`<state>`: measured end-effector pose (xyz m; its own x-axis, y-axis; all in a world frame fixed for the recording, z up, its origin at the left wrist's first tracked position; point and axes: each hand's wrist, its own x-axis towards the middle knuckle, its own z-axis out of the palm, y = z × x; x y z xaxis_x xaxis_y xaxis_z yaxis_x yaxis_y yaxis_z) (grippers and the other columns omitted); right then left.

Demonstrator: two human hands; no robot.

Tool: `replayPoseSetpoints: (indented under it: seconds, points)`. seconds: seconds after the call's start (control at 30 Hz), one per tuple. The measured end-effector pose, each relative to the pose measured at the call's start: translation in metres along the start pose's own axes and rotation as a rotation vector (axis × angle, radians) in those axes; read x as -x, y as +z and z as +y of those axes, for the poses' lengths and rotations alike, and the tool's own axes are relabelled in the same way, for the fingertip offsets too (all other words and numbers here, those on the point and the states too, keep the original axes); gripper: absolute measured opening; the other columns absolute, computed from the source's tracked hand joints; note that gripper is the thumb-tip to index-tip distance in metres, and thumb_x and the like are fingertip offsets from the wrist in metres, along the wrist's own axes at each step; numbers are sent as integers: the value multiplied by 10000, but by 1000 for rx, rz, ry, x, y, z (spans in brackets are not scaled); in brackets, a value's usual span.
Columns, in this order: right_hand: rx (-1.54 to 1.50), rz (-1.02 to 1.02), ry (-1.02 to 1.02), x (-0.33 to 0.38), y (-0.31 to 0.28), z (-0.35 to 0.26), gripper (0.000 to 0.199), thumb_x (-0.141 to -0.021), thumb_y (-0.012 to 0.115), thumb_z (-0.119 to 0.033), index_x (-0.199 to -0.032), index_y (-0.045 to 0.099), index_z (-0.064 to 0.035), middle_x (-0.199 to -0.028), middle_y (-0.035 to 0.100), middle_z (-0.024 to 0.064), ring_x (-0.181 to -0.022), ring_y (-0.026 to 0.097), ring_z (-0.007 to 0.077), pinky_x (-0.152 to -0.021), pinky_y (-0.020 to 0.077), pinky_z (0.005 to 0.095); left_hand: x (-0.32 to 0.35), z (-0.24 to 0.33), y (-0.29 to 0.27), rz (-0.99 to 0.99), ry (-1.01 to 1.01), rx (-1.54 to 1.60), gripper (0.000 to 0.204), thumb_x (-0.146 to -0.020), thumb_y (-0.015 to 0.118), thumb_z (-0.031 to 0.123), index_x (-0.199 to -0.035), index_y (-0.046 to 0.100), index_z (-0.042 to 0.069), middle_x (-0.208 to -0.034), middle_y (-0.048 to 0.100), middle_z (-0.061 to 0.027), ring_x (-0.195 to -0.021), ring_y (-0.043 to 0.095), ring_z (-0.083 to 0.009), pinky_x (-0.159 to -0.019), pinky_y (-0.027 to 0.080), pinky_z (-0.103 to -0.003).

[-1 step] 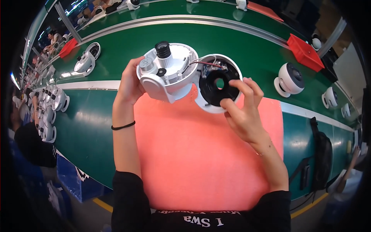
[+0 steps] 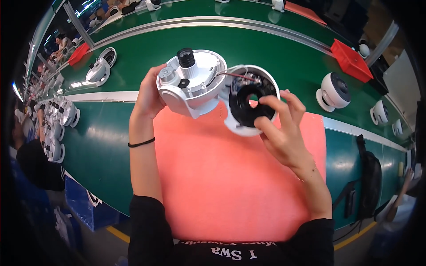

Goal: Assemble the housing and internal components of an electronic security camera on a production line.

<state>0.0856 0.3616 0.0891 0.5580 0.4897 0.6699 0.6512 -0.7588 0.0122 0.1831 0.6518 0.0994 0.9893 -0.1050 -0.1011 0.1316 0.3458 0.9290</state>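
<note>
An opened white security camera is held up above a pink foam mat (image 2: 222,190). My left hand (image 2: 150,95) is closed round the left side of its white body (image 2: 188,103); most of those fingers are hidden behind it. A black lens barrel (image 2: 186,58) stands up from the body, with a round silver part beside it. Thin wires, one of them red, run to the round front cover (image 2: 243,129), which hangs open at the right. In the cover sits a black ring (image 2: 242,108) with a central hole. My right hand (image 2: 286,133) grips the cover, thumb and fingertips over this ring.
Another opened camera (image 2: 98,71) lies at the far left, and closed cameras (image 2: 333,92) stand on the right. Several camera units (image 2: 55,128) crowd the left edge. A red tray (image 2: 351,60) sits at the far right; a black bag (image 2: 369,177) lies nearer. Other people are at work on both sides.
The cover has tipped and dropped slightly toward me. My right hand has shifted a little, its fingertips reaching further over the black ring. The left hand and camera body have barely moved.
</note>
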Motion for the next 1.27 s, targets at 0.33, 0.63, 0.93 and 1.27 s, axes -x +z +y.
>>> replayPoseSetpoints:
  seconds: [0.33, 0.63, 0.93, 1.27]
  points:
    - [-1121, -446, 279, -21, -89, -43, 421, -637, 794, -48, -1017, 630, 25, -927, 647, 137, -850, 653, 271, -726, 527, 337, 24, -38, 12, -1219, 472, -33, 284, -849, 641, 155, -1001, 654, -84, -937, 666, -157, -884, 641, -225, -784, 507, -327]
    - [-1331, -783, 629, -35, -58, -40, 465, -750, 728, -47, -1174, 537, -28, -1047, 623, 112, -998, 612, 199, -818, 506, 300, 36, -49, 58, -1443, -255, -776, 408, -908, 552, 346, -879, 662, -45, -737, 641, -28, -694, 551, -90, -624, 443, -275]
    - [-1350, -812, 706, -29, -57, -40, 319, -717, 753, -34, -962, 553, 11, -779, 645, 61, -708, 633, 76, -597, 484, 185, 165, 9, 12, -324, 107, -840, 423, -798, 685, 341, -976, 637, -40, -757, 640, -130, -671, 663, -225, -676, 532, -309]
    - [-1395, -988, 664, -33, -42, -46, 338, -712, 796, -131, -937, 584, 6, -780, 659, 73, -623, 639, 93, -554, 507, 198, 206, 1, 15, -274, 357, -1089, 626, -624, 839, 396, -970, 632, -83, -1072, 641, -219, -684, 692, -237, -586, 552, -290]
